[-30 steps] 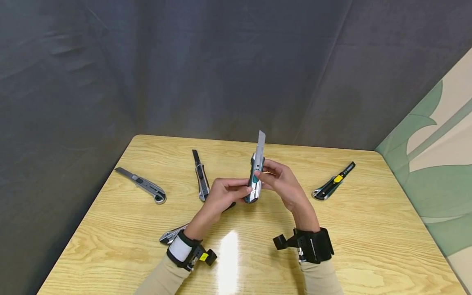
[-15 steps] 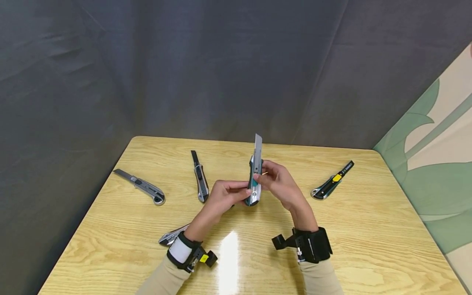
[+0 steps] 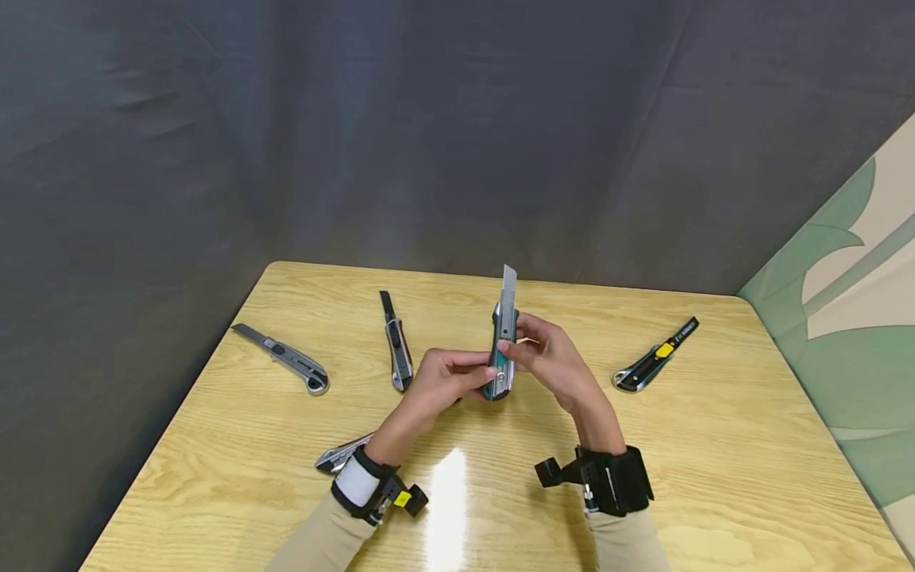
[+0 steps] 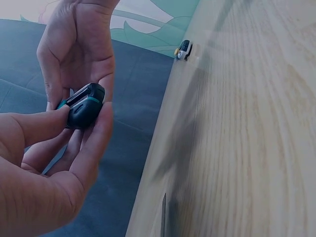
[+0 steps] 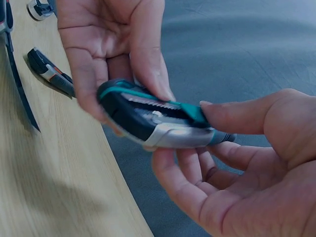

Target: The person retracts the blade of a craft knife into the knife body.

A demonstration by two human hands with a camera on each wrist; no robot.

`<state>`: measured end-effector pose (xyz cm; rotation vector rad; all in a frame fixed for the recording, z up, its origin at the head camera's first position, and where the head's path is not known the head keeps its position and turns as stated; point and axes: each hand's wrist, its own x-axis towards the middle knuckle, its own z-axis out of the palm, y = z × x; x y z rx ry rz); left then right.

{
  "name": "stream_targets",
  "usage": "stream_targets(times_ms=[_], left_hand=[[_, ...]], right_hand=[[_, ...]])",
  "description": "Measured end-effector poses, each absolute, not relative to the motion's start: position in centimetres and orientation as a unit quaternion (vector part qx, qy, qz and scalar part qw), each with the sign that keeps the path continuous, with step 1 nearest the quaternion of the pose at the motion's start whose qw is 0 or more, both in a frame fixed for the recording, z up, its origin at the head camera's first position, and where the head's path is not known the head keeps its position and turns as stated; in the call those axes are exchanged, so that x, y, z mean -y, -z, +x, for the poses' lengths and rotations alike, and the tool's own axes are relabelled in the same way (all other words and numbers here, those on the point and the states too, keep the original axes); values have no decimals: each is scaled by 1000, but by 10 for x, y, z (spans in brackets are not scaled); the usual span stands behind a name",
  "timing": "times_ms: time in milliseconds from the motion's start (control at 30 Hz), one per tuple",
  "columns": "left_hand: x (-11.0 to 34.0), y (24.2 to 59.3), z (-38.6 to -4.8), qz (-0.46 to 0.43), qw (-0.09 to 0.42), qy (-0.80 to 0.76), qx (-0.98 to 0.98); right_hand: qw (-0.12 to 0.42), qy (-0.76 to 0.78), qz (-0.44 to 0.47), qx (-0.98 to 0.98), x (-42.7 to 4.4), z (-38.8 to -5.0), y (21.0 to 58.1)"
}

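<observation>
Above the middle of the table both hands hold one snap-off utility knife (image 3: pixel 508 318), silver and dark with a teal slider. Its bare blade points away from me, tilted upward. My left hand (image 3: pixel 445 380) pinches the butt end between thumb and fingers. My right hand (image 3: pixel 556 367) grips the body from the right side, its thumb at the teal slider (image 5: pixel 193 112). In the right wrist view the blade end is mostly hidden by the right fingers. The left wrist view shows the dark rounded butt (image 4: pixel 85 113) between the left thumb and fingers.
On the wooden table (image 3: pixel 715 477) lie a grey utility knife (image 3: pixel 289 363), a black-bladed knife (image 3: pixel 397 349), and a knife with a yellow slider (image 3: pixel 650 361). Another knife (image 3: pixel 336 457) is partly under the left forearm. A dark curtain (image 3: pixel 457 143) hangs behind.
The held utility knife has come down slightly, both hands keeping their hold. The head view has shifted a little; the knives on the table look unmoved.
</observation>
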<state>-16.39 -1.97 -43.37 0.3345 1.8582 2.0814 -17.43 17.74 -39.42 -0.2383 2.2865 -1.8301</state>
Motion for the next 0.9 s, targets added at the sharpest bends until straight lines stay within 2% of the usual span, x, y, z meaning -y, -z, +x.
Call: stream_targets(times_ms=[600, 900], left_hand=[[20, 430, -164, 112, 173, -723, -659], [23, 431, -164, 116, 151, -711, -676]], right_hand=[[95, 614, -54, -782, -181, -170, 390], [48, 611, -72, -787, -172, -170, 395]])
